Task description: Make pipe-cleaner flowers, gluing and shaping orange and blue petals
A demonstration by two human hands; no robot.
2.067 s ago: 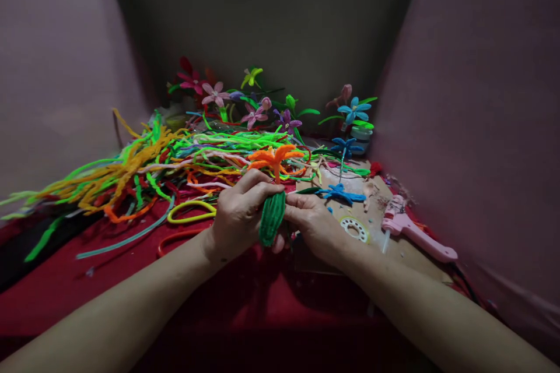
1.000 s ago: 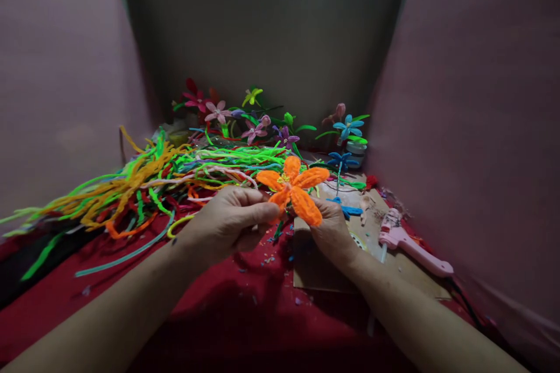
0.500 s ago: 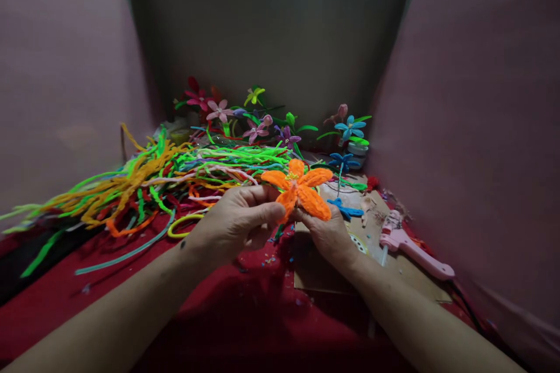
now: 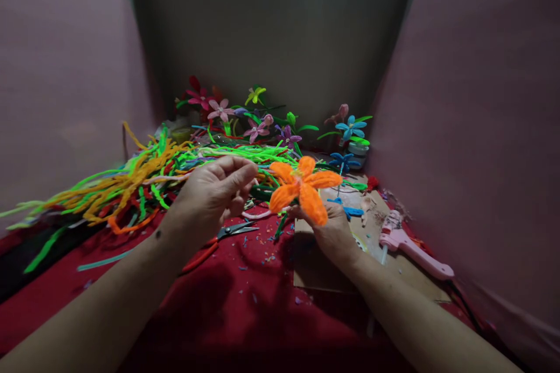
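Observation:
An orange pipe-cleaner flower [image 4: 304, 186] with several fuzzy petals and a small yellow centre faces me. My right hand [image 4: 336, 227] is closed on it from behind and below; the petals hide the fingertips. To the flower's left, apart from it, is my left hand [image 4: 219, 189], its thumb and fingers pinched together. Whatever that pinch holds, if anything, cannot be made out. Below the left hand, scissors [image 4: 236, 230] with red handles lie on the red cloth, blades slightly apart. A dark green stem piece [image 4: 280, 225] shows under the flower.
Loose pipe cleaners [image 4: 135, 178] in many colours are heaped at the left. Finished flowers [image 4: 256, 129] stand along the back. A pink glue gun [image 4: 415, 250] lies on cardboard [image 4: 319, 274] at the right, near blue flower pieces [image 4: 345, 208]. Coloured scraps litter the red cloth [image 4: 210, 315].
My left hand has let go of the orange flower and drawn back to the left, uncovering the scissors. The flower has shifted slightly right and tilted in my right hand.

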